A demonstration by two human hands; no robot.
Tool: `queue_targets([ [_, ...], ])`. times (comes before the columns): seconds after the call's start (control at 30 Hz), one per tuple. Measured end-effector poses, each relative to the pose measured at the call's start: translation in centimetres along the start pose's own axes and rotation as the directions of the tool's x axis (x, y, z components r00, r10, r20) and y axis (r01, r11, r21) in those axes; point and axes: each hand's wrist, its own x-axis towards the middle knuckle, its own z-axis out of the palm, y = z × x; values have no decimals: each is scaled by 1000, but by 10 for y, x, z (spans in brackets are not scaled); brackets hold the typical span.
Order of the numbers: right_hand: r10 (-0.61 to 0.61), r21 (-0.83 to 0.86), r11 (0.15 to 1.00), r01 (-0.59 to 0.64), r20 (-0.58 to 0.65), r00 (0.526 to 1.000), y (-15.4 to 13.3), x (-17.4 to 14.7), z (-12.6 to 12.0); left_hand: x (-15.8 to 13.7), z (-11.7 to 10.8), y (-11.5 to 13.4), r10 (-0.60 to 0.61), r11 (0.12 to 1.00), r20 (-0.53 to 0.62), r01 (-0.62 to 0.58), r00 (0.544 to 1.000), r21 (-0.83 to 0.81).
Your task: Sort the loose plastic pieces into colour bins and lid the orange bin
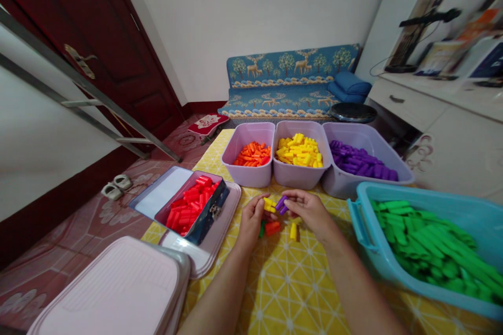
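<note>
Both hands are over the middle of the yellow patterned tablecloth. My left hand is closed on a yellow plastic piece. Pinched in the fingers of my right hand is a purple plastic piece, its end close to the yellow one; whether the two touch I cannot tell. On the cloth below lie an orange-red piece, a green piece partly hidden by my left hand, and another yellow piece.
Beyond my hands stand lilac bins of orange, yellow and purple pieces. A blue tub of green pieces is at right. An open tin of red pieces sits left, behind pale pink lids.
</note>
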Motion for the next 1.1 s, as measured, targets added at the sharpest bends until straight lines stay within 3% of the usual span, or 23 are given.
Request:
queue_targets([
  [0.17,0,-5,1000,1,171,985,-14,-11,-6,2,-2,0,-6,999,-37,5,999,-45],
  [0.23,-27,-33,999,33,151,988,-22,-14,-10,3,-2,-1,-8,997,-36,6,999,-72],
  [0.3,-134,35,990,136,-59,989,-31,-16,-13,3,-1,-1,-9,996,-38,6,999,-92],
  [0.33,-205,110,967,232,-213,955,-36,-16,-15,4,-1,-1,-7,996,-41,3,999,-93],
  [0.4,-296,256,854,454,-479,826,-46,-17,-16,4,0,-1,0,997,-48,-4,999,-79],
  [0.47,-308,353,734,580,-589,747,-52,-19,-15,4,1,-1,8,999,-48,-11,999,-53],
  [0.53,-288,403,706,583,-588,756,-54,-19,-15,3,2,-2,20,1000,-33,-20,999,-9],
  [0.63,-219,356,829,431,-502,837,-46,-16,-17,0,2,-1,105,978,-33,-97,994,186],
  [0.67,-196,282,897,340,-435,879,-41,-14,-19,-2,1,0,161,940,-39,-142,986,309],
  [0.73,-153,-17,988,154,-250,956,-31,-12,-25,-6,-3,8,283,783,-14,-223,959,580],
  [0.8,-90,-427,903,51,-71,993,-20,-11,-31,-10,-9,19,323,587,70,-258,944,768],
  [0.87,1,-714,699,26,37,999,-10,-13,-33,-14,-17,31,251,453,201,-298,947,840],
  [0.93,90,-816,577,43,116,989,-2,-17,-28,-17,-23,41,135,388,336,-362,932,848],
  [1.0,136,-821,564,90,199,970,4,-20,-16,-19,-26,45,58,371,435,-424,899,826],
  [1.1,123,-800,581,151,270,955,9,-22,6,-20,-24,43,50,403,467,-446,883,799],
])
